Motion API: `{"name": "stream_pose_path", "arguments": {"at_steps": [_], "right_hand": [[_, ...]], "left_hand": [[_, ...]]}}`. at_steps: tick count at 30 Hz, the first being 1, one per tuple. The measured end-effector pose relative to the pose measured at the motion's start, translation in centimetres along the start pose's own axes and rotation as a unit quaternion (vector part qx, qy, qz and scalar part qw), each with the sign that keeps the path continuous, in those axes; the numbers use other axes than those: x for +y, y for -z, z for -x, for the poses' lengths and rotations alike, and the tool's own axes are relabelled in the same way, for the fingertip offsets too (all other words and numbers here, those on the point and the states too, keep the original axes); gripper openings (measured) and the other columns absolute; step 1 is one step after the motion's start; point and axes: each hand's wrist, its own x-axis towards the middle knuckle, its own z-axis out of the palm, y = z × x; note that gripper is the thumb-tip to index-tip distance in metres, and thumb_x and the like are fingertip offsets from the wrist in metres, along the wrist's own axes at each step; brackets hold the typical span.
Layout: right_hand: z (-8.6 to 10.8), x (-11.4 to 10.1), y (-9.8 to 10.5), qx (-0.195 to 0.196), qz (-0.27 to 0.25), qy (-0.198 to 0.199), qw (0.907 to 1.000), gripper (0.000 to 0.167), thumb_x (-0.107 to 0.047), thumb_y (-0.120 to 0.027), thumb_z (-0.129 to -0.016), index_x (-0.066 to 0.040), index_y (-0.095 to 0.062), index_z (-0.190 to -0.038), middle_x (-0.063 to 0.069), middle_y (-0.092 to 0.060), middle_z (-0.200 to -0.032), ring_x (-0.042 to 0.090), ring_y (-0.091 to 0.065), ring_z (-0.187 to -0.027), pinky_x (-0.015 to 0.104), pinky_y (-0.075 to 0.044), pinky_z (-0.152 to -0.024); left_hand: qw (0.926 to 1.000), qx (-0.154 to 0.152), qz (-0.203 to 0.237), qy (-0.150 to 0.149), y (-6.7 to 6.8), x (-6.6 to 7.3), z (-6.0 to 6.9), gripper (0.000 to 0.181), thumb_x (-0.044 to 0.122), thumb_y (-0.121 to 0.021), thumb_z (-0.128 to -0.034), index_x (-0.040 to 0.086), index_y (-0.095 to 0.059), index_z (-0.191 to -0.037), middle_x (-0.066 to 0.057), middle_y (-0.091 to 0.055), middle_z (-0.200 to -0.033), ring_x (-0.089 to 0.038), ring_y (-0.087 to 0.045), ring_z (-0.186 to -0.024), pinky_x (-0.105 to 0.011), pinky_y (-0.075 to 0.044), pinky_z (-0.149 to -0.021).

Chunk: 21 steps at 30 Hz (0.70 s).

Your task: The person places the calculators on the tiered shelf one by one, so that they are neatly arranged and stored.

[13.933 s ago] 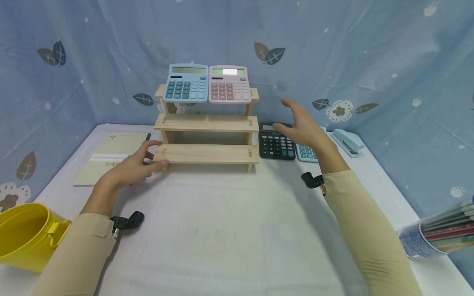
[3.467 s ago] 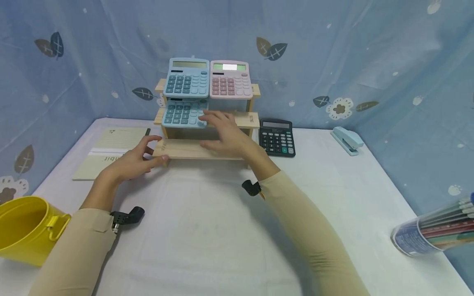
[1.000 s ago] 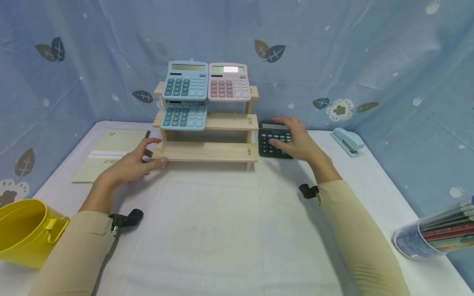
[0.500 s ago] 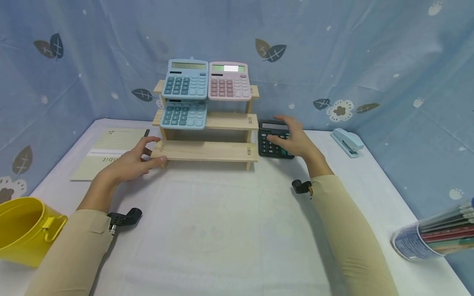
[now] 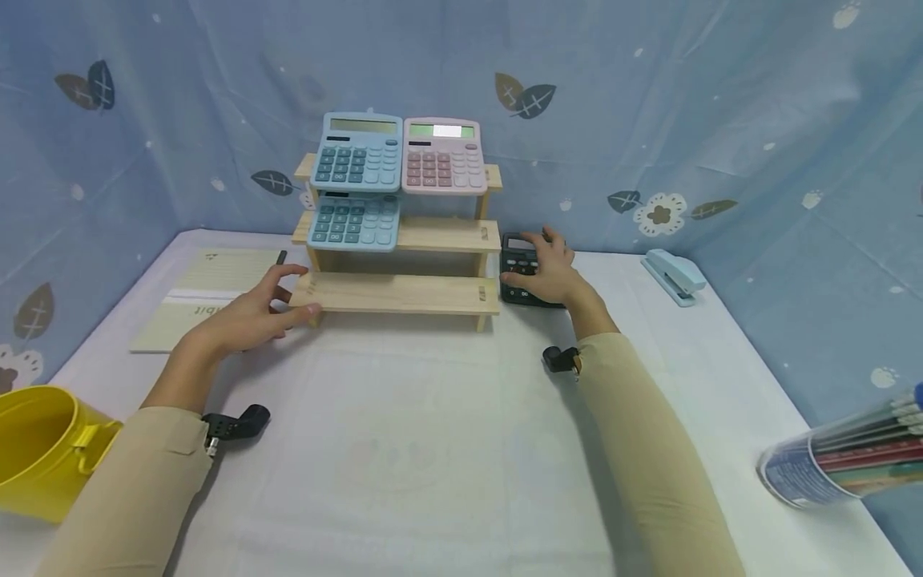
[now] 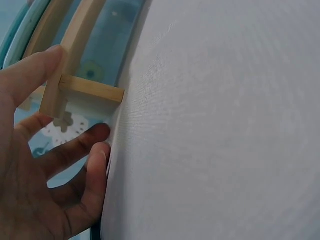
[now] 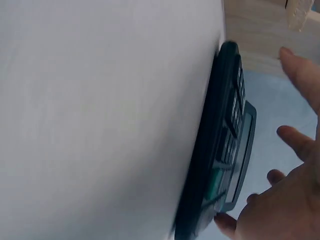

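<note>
My left hand [image 5: 245,319] pinches the left end of the lowest board of a three-tier wooden rack [image 5: 404,293], thumb in front. In the left wrist view the thumb presses the board [image 6: 75,40] while the other fingers curl below. My right hand [image 5: 554,274] hovers with spread fingers over a black calculator [image 5: 521,293] lying right of the rack. In the right wrist view one fingertip is close to the calculator's side [image 7: 220,145]; contact is unclear. A blue calculator [image 5: 356,156] and a pink calculator [image 5: 443,160] stand on the top tier, another blue calculator [image 5: 353,224] on the middle left.
A light blue stapler [image 5: 674,275] lies at the back right. A clear cup of pencils [image 5: 808,473] is at the right edge. On the left are a notebook [image 5: 180,312], a dark pen [image 5: 281,257] and a yellow bucket [image 5: 50,457].
Since the oldest frame, a blue calculator has moved from the table's right onto the middle tier. My right hand went back to the black calculator and shifted left over it. The left hand stays put.
</note>
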Motion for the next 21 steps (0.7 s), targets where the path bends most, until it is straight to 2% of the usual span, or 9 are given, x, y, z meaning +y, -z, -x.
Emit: {"name": "stream_pose_path", "arguments": {"at_steps": [7, 11, 16, 21], "right_hand": [[-0.7, -1.5, -0.5, -0.007, 0.042, -0.047, 0.9980, 0.093, -0.050, -0.071, -0.092, -0.019, -0.020, -0.164, 0.019, 0.005, -0.169, 0.051, -0.002, -0.152, 0.074, -0.024, -0.112], [-0.7, -2.5, -0.7, -0.017, 0.062, -0.071, 0.9954, 0.096, -0.047, -0.071, -0.092, -0.017, -0.016, -0.164, 0.020, 0.004, -0.169, 0.051, 0.001, -0.153, 0.074, -0.020, -0.114], [-0.5, -2.7, -1.2, -0.031, 0.093, -0.112, 0.9889, 0.104, -0.047, -0.073, -0.089, -0.018, -0.009, -0.165, 0.021, 0.006, -0.169, 0.052, 0.003, -0.153, 0.076, -0.020, -0.113], [-0.1, -2.5, -1.3, -0.035, 0.091, -0.145, 0.9846, 0.112, -0.049, -0.076, -0.087, -0.017, -0.002, -0.165, 0.023, 0.011, -0.168, 0.058, 0.003, -0.152, 0.073, -0.025, -0.113]], "left_hand": [[1.0000, 0.000, 0.005, -0.002, 0.2, -0.1, 0.2, 0.090, 0.064, -0.060, -0.0960, 0.031, -0.008, -0.161, -0.023, -0.043, -0.143, -0.033, -0.065, -0.104, -0.038, -0.051, -0.080], [1.0000, 0.001, 0.002, -0.002, 0.4, -0.1, 0.2, 0.091, 0.065, -0.060, -0.0960, 0.030, -0.008, -0.161, -0.023, -0.044, -0.143, -0.033, -0.065, -0.103, -0.038, -0.051, -0.079], [1.0000, 0.000, 0.002, -0.004, 0.3, -0.1, 0.1, 0.090, 0.064, -0.060, -0.0963, 0.029, -0.008, -0.161, -0.023, -0.044, -0.142, -0.033, -0.065, -0.103, -0.038, -0.051, -0.079], [0.9999, -0.002, 0.006, -0.011, 0.1, -0.2, 0.1, 0.089, 0.062, -0.060, -0.0975, 0.028, -0.008, -0.162, -0.024, -0.044, -0.142, -0.033, -0.065, -0.102, -0.038, -0.051, -0.079]]}}
